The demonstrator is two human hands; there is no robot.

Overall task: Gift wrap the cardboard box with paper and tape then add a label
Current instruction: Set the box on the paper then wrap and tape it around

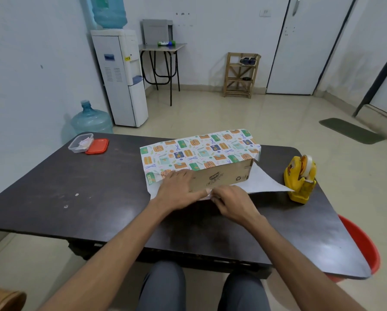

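The brown cardboard box (221, 177) lies on the dark table (76, 187), half-covered by patterned gift paper (199, 151); left hand (177, 190) presses it flat-fingered; right hand (231, 202) pinches the near paper edge; next, probably, pulling this flap up, then taping.

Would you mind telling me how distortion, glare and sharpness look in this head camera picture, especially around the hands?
Head view: wide-angle bending bows the door and the table edges. Head view: even light, soft shadows, only a pale sheen on the dark tabletop. Head view: the left hand flat on the cardboard box and the right hand pinching the wrapping paper look slightly soft.
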